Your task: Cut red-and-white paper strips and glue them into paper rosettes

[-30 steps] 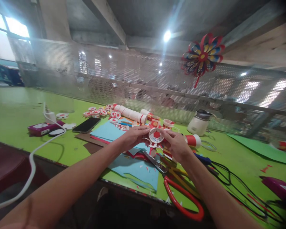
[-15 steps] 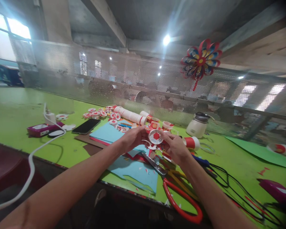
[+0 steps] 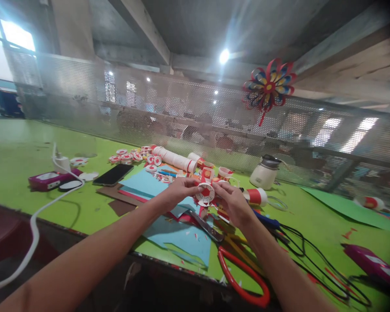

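Note:
Both my hands are raised a little above the green table and pinch a small round white paper piece with a red centre. My left hand grips its left edge with thumb and fingers closed. My right hand holds its right edge, fingers curled. Blue and red paper sheets lie under my hands. Big red-handled scissors rest on the table just right of the sheets, near the front edge.
Several red-and-white discs, a stack of paper cups, a lying cup, a phone, a white jar, cables and a white charger cord lie about. A perforated mesh wall carries a paper flower.
My hands with the paper piece have shifted slightly left and down in view as my head turned; the piece looks a little more tilted. Nothing was let go.

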### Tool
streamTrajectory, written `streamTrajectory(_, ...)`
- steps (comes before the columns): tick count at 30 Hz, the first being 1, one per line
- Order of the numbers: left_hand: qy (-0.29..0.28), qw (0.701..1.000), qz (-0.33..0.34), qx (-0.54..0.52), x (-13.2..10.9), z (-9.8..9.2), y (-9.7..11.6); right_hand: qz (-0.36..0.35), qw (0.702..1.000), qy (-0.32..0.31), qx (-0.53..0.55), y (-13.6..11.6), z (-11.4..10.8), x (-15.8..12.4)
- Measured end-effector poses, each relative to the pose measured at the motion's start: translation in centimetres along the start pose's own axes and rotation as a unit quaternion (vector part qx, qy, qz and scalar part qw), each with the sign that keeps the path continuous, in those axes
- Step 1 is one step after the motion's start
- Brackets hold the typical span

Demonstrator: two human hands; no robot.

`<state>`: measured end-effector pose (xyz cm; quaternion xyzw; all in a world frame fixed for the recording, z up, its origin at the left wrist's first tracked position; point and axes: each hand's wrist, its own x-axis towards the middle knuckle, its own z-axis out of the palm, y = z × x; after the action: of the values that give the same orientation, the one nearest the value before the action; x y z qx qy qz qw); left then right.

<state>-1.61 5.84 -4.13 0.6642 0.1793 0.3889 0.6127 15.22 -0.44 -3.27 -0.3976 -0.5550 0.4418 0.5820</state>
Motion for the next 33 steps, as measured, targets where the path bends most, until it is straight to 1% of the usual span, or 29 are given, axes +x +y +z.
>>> streamTrajectory(3, -0.021, 0.999, 0.017, 0.018, 0.2, 0.0, -0.3, -0.014, 1.000, 0.007, -0.014, 0.0, -0.2, 0.0)
streamTrajectory(8, 0.013, 0.998, 0.038, 0.043, 0.5, 0.1, -0.6, -0.012, 0.998, 0.029, -0.049, 0.5, -0.7, 0.2)
streamTrajectory(11, 0.007, 0.998, 0.046, 0.047, 0.5, 0.2, -0.6, -0.010, 0.998, 0.039, -0.055, 0.7, -0.7, 0.3)
streamTrajectory(16, -0.005, 0.998, 0.048, 0.050, 0.2, 0.3, -0.2, 0.043, 0.998, 0.040, 0.025, 0.5, -0.5, 0.2)
streamTrajectory(21, -0.051, 0.995, 0.050, 0.068, 0.1, 0.3, -0.1, 0.089, 0.993, 0.025, 0.073, 0.1, -0.5, 0.2)
streamTrajectory(27, -0.058, 0.996, 0.016, 0.059, 0.3, -0.1, -1.0, 0.136, 0.985, 0.020, 0.109, 0.7, -0.9, 0.5)
streamTrajectory(30, -0.063, 0.997, -0.019, 0.045, 0.1, -0.2, -0.7, 0.138, 0.984, 0.032, 0.110, 0.9, -0.7, 0.6)
streamTrajectory(33, -0.044, 0.997, -0.056, -0.001, -0.2, -0.1, 0.0, 0.124, 0.986, 0.054, 0.100, 0.5, -0.6, 0.7)
